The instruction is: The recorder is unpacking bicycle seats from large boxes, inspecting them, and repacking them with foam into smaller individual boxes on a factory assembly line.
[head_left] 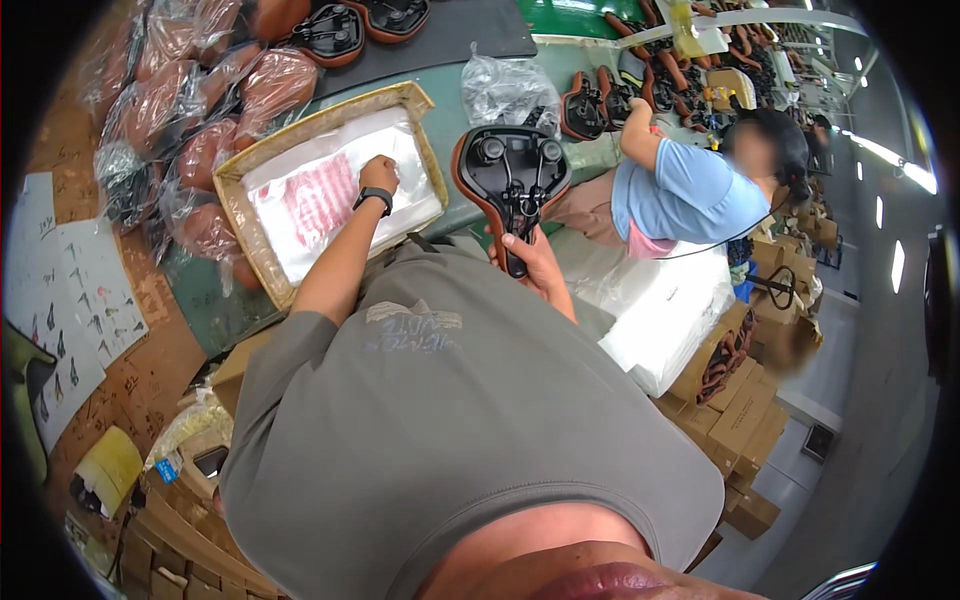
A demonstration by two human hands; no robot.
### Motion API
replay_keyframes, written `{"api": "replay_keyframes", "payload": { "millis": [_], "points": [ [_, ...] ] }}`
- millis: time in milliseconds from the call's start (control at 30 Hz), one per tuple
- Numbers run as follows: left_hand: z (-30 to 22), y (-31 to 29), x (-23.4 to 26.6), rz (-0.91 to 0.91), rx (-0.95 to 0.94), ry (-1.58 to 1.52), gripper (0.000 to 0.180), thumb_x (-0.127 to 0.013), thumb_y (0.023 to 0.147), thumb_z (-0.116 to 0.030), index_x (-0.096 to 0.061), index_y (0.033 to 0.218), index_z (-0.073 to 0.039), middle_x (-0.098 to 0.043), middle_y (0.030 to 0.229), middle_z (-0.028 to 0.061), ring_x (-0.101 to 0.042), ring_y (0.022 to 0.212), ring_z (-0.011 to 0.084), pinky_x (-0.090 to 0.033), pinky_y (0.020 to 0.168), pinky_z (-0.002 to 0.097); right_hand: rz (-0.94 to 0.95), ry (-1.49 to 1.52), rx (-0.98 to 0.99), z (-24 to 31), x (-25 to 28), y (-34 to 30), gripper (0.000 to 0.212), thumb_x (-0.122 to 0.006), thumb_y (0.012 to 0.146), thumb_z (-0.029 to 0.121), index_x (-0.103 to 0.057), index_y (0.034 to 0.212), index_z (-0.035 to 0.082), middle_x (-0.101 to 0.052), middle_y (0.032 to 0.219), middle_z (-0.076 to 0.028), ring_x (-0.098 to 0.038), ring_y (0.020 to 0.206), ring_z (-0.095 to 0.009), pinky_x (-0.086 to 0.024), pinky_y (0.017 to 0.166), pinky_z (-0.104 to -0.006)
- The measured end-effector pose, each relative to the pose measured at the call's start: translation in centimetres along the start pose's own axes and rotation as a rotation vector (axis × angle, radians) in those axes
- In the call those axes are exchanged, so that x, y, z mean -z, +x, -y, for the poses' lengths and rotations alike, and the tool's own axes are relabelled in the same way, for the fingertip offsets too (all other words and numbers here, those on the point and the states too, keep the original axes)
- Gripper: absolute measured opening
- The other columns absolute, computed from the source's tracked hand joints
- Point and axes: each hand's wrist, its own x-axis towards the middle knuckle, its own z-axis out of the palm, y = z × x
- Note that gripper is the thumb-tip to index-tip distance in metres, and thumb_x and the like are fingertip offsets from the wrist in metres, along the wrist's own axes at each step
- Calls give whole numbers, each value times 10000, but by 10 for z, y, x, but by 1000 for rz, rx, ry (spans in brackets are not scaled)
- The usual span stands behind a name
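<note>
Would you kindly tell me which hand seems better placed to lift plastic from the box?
Likely the left hand: it is at the plastic in the box, while the right hand holds the saddle.

Saddle (508, 185) brown and black; bags (310, 200) white, red-printed; box (322, 134) tan.

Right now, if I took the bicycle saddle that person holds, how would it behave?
The bicycle saddle is probably stiff: gripped near its narrow nose by the right hand, it shows no visible sag. It may feel heavier toward the wide end, where two round black fittings sit.
</note>
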Motion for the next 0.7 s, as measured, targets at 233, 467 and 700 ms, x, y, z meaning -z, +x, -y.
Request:
{"api": "replay_keyframes", "payload": {
  "millis": [233, 467, 700],
  "points": [
    [-7, -63, 102, 101, 394, -925, 271, -823, 963, -175, -774, 1204, -63, -781, 1006, 6, -741, 890, 113, -583, 723, 257, 214, -91, 73, 12, -15, 54, 535, -789, 905, 45, -549, 1383, 14, -723, 1194, -154, -747, 899, -252, -642, 785, -396],
    [-35, -126, 165, -46, -39, -475, 253, -805, 974, -238, -816, 1057, 1, -811, 899, 83, -732, 803, 137, -569, 724, 315, 541, -26, -259, 0, -77, 136, 713, -785, 956, 59, -413, 1563, 22, -662, 1364, -182, -757, 1113, -333, -651, 945, -433],
    [-36, -170, 184, 170, 360, -1264, 256, -634, 1118, -162, -654, 1334, -25, -762, 1164, 80, -743, 1075, 178, -613, 971, 353, 669, 20, -451, -42, -128, 177, 471, -765, 979, 50, -576, 1411, 45, -751, 1130, -141, -784, 927, -248, -687, 836, -380]
  ]
}}
